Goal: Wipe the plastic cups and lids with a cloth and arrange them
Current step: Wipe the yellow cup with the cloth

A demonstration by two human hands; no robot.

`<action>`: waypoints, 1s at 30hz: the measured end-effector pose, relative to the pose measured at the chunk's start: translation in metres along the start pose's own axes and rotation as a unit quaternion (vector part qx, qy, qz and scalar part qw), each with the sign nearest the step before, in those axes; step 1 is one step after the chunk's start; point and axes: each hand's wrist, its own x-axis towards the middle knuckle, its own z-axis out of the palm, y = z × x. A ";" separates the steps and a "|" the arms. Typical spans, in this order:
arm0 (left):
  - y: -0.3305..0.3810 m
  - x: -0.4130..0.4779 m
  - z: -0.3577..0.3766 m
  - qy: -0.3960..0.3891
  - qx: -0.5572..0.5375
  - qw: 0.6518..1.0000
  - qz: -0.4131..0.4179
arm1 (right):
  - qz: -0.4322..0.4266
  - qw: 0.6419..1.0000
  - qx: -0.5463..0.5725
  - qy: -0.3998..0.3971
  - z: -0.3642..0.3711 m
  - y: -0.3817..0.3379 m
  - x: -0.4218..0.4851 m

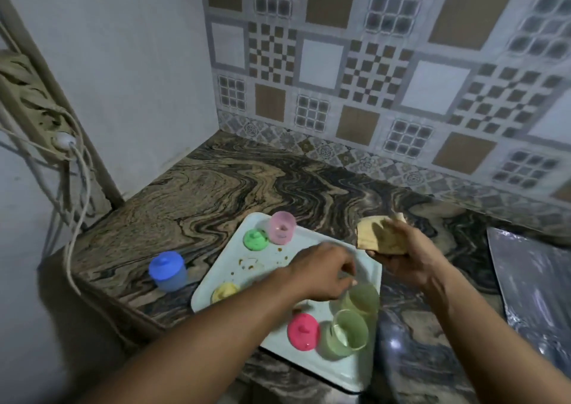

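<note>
Hands first: the right hand (404,261) grips a folded tan cloth (378,233), raised over the far right corner of a pale tray (234,277); the left hand (321,272) reaches across the tray, fingers curled down at the rim of a pale green cup (364,298); blur hides whether it pinches the rim or only nears it.

Just nearer stands a second green cup (347,334), with a pink lid (302,331) beside it on the left; a yellow lid (225,290) lies at the tray's left edge; a green lid (255,239) and a pink cup (280,227) sit at the far corner; a lidded blue cup (168,270) stands on the worktop (216,187), left of the tray.

Likely trouble: the green cups stand close together by the tray's right edge, so a hasty lift could topple the nearer one; brown stains (250,263) could soil wiped pieces set back there.
</note>
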 end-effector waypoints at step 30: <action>-0.031 0.000 -0.032 0.161 -0.283 0.925 -0.197 | -0.270 0.904 -0.290 -0.164 0.056 0.054 -0.027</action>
